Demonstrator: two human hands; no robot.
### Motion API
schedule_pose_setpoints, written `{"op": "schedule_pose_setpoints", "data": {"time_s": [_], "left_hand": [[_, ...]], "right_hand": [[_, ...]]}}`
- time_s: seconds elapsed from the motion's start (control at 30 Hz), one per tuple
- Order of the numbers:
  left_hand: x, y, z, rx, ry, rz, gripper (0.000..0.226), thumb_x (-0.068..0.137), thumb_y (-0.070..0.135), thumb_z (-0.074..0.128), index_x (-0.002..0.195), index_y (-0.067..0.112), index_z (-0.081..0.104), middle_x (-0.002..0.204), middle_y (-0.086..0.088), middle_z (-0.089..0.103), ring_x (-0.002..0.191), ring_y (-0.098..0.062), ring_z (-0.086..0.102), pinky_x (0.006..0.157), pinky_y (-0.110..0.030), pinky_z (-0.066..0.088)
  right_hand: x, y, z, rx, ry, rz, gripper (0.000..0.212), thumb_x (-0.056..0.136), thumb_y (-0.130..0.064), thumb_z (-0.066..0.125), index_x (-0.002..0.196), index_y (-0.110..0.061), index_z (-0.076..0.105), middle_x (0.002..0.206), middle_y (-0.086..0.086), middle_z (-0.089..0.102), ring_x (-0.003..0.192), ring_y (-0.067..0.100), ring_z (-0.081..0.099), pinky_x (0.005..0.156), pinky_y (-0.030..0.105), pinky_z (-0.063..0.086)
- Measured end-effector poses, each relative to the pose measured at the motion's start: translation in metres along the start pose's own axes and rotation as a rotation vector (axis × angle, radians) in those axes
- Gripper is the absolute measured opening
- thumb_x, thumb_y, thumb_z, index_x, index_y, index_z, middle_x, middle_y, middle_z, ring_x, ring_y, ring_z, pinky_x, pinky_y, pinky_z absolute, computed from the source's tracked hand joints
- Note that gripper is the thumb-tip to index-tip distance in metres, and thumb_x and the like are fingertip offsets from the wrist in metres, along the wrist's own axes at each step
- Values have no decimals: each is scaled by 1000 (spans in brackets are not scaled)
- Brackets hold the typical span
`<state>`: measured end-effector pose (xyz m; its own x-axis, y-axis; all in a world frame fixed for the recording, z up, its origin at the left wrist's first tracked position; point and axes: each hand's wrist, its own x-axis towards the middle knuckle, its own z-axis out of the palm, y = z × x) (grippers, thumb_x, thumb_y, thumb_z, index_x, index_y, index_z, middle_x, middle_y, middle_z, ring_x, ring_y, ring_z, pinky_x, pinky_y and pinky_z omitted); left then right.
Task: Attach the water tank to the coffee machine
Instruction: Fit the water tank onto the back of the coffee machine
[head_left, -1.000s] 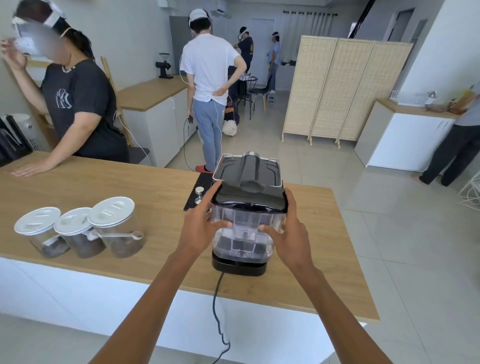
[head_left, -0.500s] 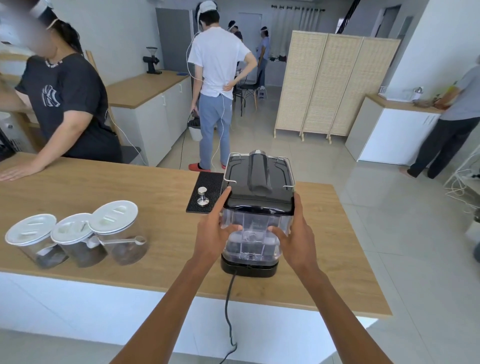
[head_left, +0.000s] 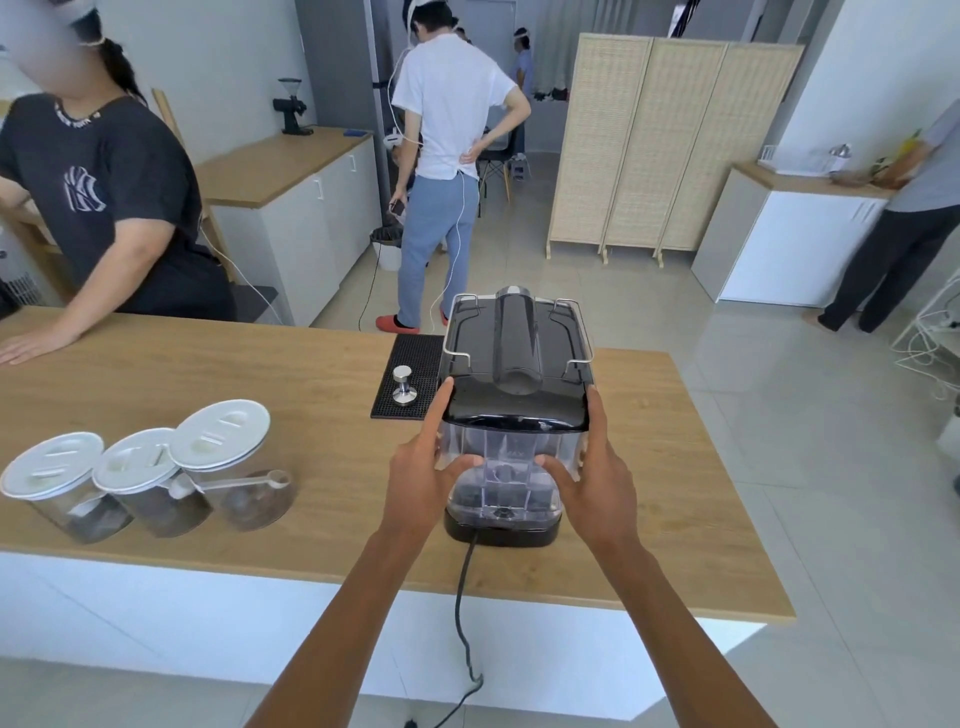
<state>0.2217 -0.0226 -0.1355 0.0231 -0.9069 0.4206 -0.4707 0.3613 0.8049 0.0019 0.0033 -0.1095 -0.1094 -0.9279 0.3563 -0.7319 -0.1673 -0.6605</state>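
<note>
Both hands clasp the clear water tank (head_left: 506, 467) from either side: the left hand (head_left: 423, 480) presses its thumb on the near face with the forefinger stretched up along the left edge of the black lid, and the right hand (head_left: 597, 478) mirrors it, thumb on the front wall, fingers wrapped round the right side. The tank stands upright against the back of the coffee machine (head_left: 514, 358), its foot resting on the machine's black base (head_left: 501, 532), from which a power cord (head_left: 462, 613) hangs at 6 o'clock over the counter edge. By the look of it, this is the seating step: the tank appears lined up and nearly or fully down, though whether it has locked in cannot be told. The next move probably calls for an even downward press with both hands, keeping the tank straight so that its bottom valve meets the base. The tank itself looks empty of water. At 9 o'clock on the wooden counter (head_left: 260, 374) stand three lidded glass jars (head_left: 145, 467), each holding something dark, with a scoop (head_left: 244, 482) lying against the nearest one. At 11 o'clock a tamper (head_left: 403, 385) sits on a black mat (head_left: 410, 371).
</note>
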Motion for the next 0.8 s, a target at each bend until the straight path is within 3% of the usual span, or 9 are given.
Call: {"op": "schedule_pose_setpoints", "data": {"time_s": [0.2,0.37,0.43,0.47,0.6,0.63,0.7,0.73,0.8], "left_hand": [[-1,2,-3,58,-26,-5,95,83,55,71,156,45,11,94,8,45,83,-6,45,71,-18,38],[-3,5,-8,96,-63,-8,98,78,65,66,154,52,4,97,4,38,84,-12,40,77,-27,39],[-4,8,-11,134,-72,-9,101,81,59,69,155,49,1,89,-6,48,81,-13,45,75,-30,46],[-4,8,-12,165,-76,-7,102,83,54,71,156,47,0,92,-16,58,81,-14,51,77,-32,50],[-21,2,-17,207,-80,-43,102,86,43,72,158,39,-1,122,-17,67,88,-14,59,77,-23,48],[-30,-6,-18,205,-84,-60,99,87,45,70,158,37,1,137,-11,61,104,-17,62,84,-26,50],[-51,-32,-18,264,-149,-128,95,87,58,60,157,38,-1,164,-6,26,143,-22,38,108,-48,42],[-63,-49,-16,320,-224,-202,96,86,64,56,157,38,-4,169,-6,6,150,-27,24,114,-60,31],[-88,-79,-9,449,-399,-347,100,84,74,47,157,36,-9,167,-7,-16,153,-35,6,117,-68,11]], "right_hand": [[0,3,1,-10,-28,-22,99,85,-71,51,158,-40,-8,151,-1,53,96,25,73,78,37,59],[1,4,-2,-11,-39,-30,103,88,-57,64,156,-45,-12,156,-4,47,115,29,68,88,44,59],[0,4,-3,-16,-38,-41,104,88,-55,65,157,-43,-13,158,-4,43,117,28,66,87,42,58],[-2,4,-4,-21,-31,-41,104,89,-56,64,157,-42,-13,160,-4,41,119,28,66,86,41,58],[-18,21,-2,-29,-23,36,101,90,-60,59,160,-29,-7,165,3,31,133,33,55,92,45,55],[-26,31,2,-46,-39,56,98,91,-61,56,161,-25,-2,165,4,29,133,34,55,89,45,56],[-44,53,12,-109,-103,108,95,90,-67,49,162,-22,5,166,7,25,135,35,52,88,46,56],[-53,67,19,-150,-160,151,98,88,-74,43,161,-22,6,167,8,22,142,36,44,94,50,54],[-74,96,34,-251,-311,238,108,77,-87,26,161,-22,3,169,11,12,154,36,15,113,54,37]]}}
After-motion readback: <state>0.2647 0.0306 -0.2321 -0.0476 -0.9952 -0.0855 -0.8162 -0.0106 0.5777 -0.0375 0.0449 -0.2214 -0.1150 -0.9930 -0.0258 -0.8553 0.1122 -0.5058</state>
